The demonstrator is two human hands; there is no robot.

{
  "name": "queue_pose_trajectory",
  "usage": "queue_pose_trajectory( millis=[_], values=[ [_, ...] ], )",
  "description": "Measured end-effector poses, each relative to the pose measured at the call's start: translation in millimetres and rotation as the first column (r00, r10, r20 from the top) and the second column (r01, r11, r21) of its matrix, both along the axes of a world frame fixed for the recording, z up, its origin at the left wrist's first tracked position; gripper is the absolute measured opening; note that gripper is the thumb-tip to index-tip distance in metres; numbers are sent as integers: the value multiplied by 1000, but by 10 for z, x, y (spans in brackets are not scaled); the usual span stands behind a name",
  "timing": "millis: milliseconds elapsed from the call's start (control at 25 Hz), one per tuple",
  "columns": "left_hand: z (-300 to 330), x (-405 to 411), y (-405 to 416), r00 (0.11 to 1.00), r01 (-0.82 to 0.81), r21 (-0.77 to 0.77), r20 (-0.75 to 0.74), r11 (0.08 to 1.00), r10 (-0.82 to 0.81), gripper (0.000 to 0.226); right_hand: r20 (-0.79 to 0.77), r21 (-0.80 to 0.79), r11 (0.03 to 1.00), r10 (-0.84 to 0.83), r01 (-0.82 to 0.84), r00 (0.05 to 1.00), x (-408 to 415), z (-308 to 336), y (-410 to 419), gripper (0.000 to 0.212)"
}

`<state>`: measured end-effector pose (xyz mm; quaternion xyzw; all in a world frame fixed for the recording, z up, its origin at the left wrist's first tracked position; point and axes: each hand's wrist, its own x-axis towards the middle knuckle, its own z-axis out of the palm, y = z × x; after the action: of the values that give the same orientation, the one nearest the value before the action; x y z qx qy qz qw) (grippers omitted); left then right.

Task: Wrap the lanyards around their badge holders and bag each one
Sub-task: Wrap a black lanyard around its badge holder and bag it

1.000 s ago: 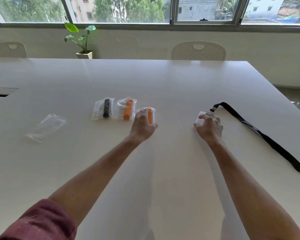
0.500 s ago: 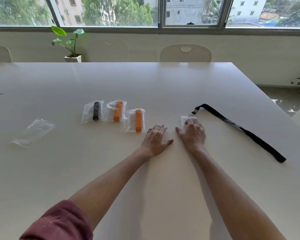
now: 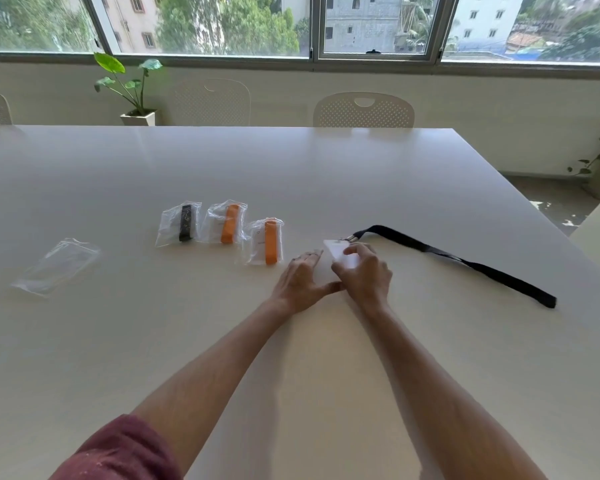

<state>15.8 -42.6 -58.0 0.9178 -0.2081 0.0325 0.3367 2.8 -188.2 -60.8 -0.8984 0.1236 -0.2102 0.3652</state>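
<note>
Clear badge holder (image 3: 340,252), black lanyard (image 3: 465,261) outstretched.

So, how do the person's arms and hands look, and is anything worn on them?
Both forearms are bare. The left arm has a dark red sleeve pushed up near the elbow. No sleeve shows on the right arm. I see no watch, rings or gloves.

Three filled bags (image 3: 222,225) on the table (image 3: 326,168), empty bag (image 3: 58,266) leftward, lanyard (image 3: 465,261) rightward.

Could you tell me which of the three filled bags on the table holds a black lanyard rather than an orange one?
The leftmost filled bag; the middle bag and the right bag each show an orange band.
</note>
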Motion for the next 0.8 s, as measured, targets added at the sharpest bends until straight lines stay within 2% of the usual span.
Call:
queue_pose_trajectory(
  millis=[80,120,200,320,400,560,640,800],
  values=[
    [23,-11,6,1000,-4,-105,-29,994,1,85,45,259,964,52,-62,998,-46,6,89,25],
    [33,-14,9,999,-10,-156,-37,988,4,83,72,389,916,78,-100,994,-62,8,135,24],
    [43,-15,21,999,-24,-240,-33,970,17,86,138,628,755,132,-190,982,-70,22,213,23],
    [30,-13,44,1000,-16,-284,6,959,18,100,205,826,496,180,-269,962,-56,72,226,24],
    [29,-10,62,999,-22,-285,20,958,29,108,227,905,312,223,-290,948,-30,82,196,28],
    [17,-9,93,997,-46,-300,40,953,61,113,280,951,43,309,-307,909,-14,104,199,41],
    [16,-24,96,997,-52,-315,42,948,69,116,304,950,-40,335,-309,892,-19,124,215,43],
    [32,-53,94,996,-72,-343,31,937,87,121,322,947,-115,379,-300,868,-16,111,210,37]
  ],
)
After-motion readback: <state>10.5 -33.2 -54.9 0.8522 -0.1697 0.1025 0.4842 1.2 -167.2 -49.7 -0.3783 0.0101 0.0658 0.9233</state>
